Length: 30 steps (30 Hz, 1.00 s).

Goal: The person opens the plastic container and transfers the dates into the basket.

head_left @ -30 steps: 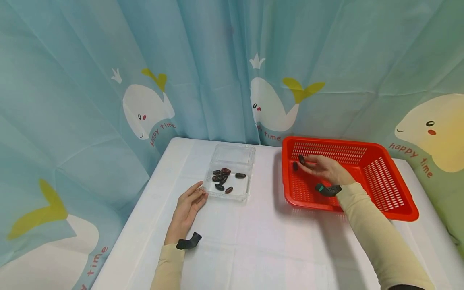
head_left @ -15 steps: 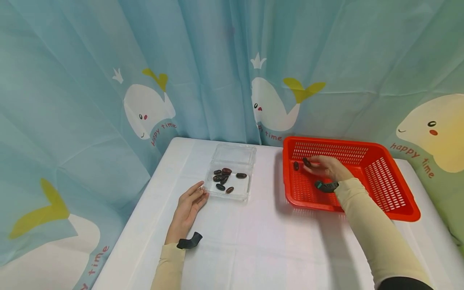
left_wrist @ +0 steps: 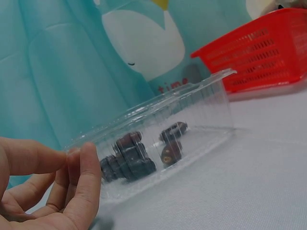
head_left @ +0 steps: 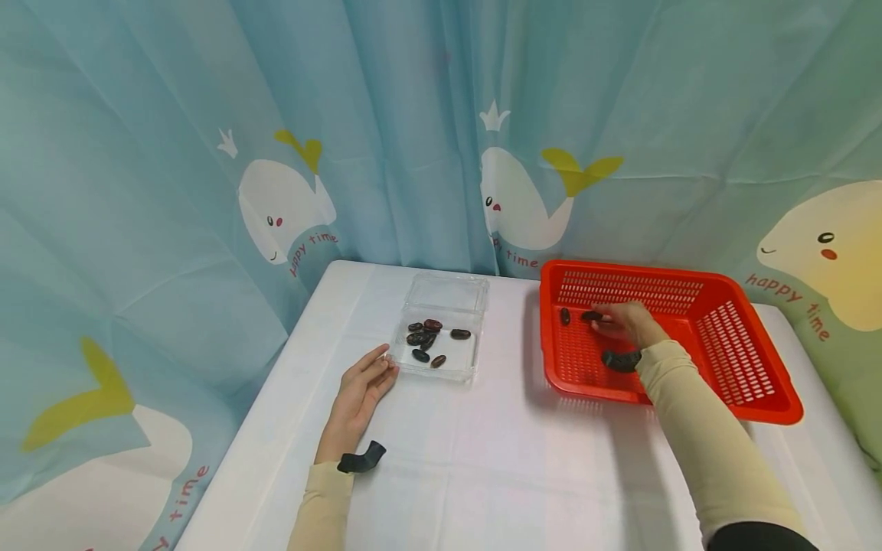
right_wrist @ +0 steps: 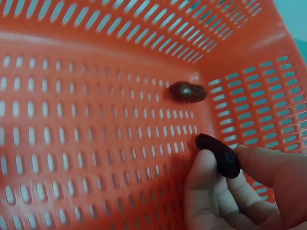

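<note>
**Dark dates, one clear box, one red basket**

So the right hand (head_left: 623,321) is inside the red basket (head_left: 751,394), which sits at 3 o'clock from the clear box (head_left: 468,357). Thumb and fingers are narrowed on a dark date (right_wrist: 218,155), pinching it over by the basket's 9 o'clock end. Can't tell if it's touching the basket floor. A second date (right_wrist: 188,92) lies just beside it on that floor, at 9 o'clock from the held one in the head view.

Left hand (head_left: 358,394) is at the box's 8 o'clock corner, thumb and fingertips close together, pinching the rim. There's a pile of dates (head_left: 420,338) in the box, plus a few lying apart from it, one at 3 o'clock. The clear lid (head_left: 450,292) lies back at 12 o'clock. All this is on a white tablecloth (head_left: 510,467), with a blue whale-print curtain (head_left: 406,153) behind.
</note>
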Each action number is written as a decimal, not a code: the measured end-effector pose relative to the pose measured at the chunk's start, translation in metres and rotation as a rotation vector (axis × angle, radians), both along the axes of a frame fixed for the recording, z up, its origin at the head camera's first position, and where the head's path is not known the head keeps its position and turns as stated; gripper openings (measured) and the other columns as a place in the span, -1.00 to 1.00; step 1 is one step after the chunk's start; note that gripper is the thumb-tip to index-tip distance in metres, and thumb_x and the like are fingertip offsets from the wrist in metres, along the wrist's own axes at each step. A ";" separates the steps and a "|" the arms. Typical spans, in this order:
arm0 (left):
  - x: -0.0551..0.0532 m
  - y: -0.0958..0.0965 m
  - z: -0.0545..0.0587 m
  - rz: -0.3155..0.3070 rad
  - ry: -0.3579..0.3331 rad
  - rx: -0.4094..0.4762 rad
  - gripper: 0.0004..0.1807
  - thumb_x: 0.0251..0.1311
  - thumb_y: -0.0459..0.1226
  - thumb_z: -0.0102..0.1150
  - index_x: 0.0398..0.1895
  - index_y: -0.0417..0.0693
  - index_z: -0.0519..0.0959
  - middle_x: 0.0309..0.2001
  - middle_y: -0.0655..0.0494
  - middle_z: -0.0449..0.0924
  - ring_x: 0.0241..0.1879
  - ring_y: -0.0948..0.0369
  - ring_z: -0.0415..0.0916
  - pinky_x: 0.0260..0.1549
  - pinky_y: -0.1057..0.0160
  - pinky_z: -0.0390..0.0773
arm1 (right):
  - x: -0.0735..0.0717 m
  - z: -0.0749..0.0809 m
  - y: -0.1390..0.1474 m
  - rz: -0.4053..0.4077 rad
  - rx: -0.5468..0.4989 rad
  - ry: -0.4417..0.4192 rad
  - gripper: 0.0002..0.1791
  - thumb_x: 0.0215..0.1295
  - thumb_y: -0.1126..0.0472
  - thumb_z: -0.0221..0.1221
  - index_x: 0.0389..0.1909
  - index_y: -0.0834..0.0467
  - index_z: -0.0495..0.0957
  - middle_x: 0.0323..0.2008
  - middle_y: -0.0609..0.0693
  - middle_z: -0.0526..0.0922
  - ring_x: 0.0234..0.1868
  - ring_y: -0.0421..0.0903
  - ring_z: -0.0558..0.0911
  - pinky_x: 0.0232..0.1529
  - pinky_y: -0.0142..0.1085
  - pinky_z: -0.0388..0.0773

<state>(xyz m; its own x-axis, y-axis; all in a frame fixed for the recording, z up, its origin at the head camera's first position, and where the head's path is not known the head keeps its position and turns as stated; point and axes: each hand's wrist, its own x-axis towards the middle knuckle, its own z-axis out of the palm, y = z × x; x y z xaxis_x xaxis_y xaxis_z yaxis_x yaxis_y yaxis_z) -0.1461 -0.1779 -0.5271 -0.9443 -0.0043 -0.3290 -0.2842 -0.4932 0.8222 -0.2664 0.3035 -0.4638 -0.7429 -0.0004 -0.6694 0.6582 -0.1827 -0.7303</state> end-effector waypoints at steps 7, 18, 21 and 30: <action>-0.001 0.000 0.000 0.008 -0.005 0.016 -0.50 0.56 -0.45 -0.03 0.51 -0.26 0.30 0.03 0.05 0.46 0.01 0.27 0.55 0.20 0.36 0.67 | 0.005 -0.007 0.001 0.136 0.174 0.242 -0.67 0.53 0.39 0.08 -0.37 0.12 0.75 -0.49 -0.19 0.68 -0.46 -0.28 0.71 -0.32 -0.44 0.77; -0.001 0.000 -0.001 -0.016 0.024 -0.016 -0.48 0.57 -0.41 -0.03 0.54 -0.27 0.26 0.06 0.04 0.43 0.05 0.26 0.53 0.16 0.39 0.67 | -0.001 -0.014 -0.006 0.295 0.665 0.408 -0.62 0.51 0.37 0.13 0.11 0.66 0.52 -0.18 0.30 0.79 -0.53 -0.36 0.69 -0.39 -0.37 0.80; -0.001 0.000 -0.001 -0.009 0.016 -0.008 -0.48 0.57 -0.42 -0.03 0.53 -0.27 0.27 0.06 0.04 0.44 0.05 0.25 0.54 0.16 0.39 0.67 | -0.002 -0.015 -0.006 0.298 0.706 0.411 -0.64 0.50 0.37 0.14 0.05 0.65 0.54 -0.12 0.39 0.75 -0.55 -0.33 0.67 -0.42 -0.36 0.79; 0.000 0.000 0.000 -0.006 0.009 -0.012 -0.50 0.58 -0.42 -0.03 0.52 -0.24 0.30 0.03 0.06 0.46 0.04 0.26 0.56 0.19 0.38 0.67 | 0.006 -0.010 0.000 0.319 0.756 0.484 -0.61 0.51 0.25 0.18 0.03 0.58 0.59 -0.37 0.12 0.77 -0.52 -0.33 0.62 -0.45 -0.44 0.71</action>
